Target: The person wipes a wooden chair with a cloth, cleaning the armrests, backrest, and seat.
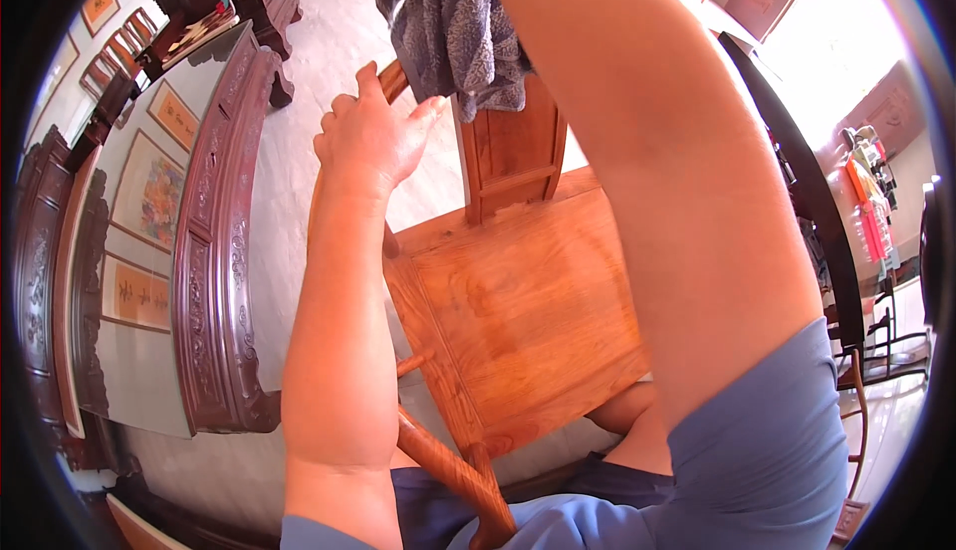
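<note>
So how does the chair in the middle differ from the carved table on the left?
The chair is light orange-brown; the carved table is dark reddish-brown. The chair's seat is a plain, grained panel, while the table's side bears carving and its top is reflective. Both look wooden.

Grey cloth (458, 37) — rumpled, hanging at backrest (513, 147) of orange-brown wooden chair (533, 301).

blue shirt (588, 524) with 2 short sleeves (767, 440), dark navy shorts (619, 483)
</note>
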The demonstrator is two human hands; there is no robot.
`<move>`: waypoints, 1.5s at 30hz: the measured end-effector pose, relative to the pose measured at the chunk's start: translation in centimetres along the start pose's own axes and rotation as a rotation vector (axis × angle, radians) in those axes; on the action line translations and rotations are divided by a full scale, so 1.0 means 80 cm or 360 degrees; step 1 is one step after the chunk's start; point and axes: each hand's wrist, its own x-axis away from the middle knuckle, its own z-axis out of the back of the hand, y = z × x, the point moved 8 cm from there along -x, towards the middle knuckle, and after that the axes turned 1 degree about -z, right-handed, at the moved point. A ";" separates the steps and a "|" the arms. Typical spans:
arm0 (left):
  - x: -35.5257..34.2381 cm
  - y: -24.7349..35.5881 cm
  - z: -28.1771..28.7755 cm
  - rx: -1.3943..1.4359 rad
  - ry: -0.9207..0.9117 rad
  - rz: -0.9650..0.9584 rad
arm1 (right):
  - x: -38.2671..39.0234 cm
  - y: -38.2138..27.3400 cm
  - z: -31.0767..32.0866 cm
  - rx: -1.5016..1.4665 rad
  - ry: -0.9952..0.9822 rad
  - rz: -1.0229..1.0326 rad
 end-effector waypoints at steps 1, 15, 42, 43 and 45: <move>0.002 0.003 -0.002 -0.0011 -0.0040 0.0022 | -0.003 0.002 -0.002 -0.0002 -0.0045 -0.0017; -0.001 -0.006 -0.001 -0.0045 -0.0068 0.0076 | -0.004 -0.009 0.003 -0.0020 0.0073 -0.0006; 0.002 -0.010 -0.002 -0.0030 -0.0081 0.0102 | 0.074 0.024 -0.008 -0.0297 0.0505 0.0262; 0.003 -0.002 -0.003 -0.0022 -0.0071 0.0083 | 0.100 0.018 -0.005 -0.0230 0.0923 0.0276; 0.005 -0.004 -0.003 -0.0051 -0.0047 0.0064 | 0.109 -0.013 -0.012 0.0145 0.1178 0.0199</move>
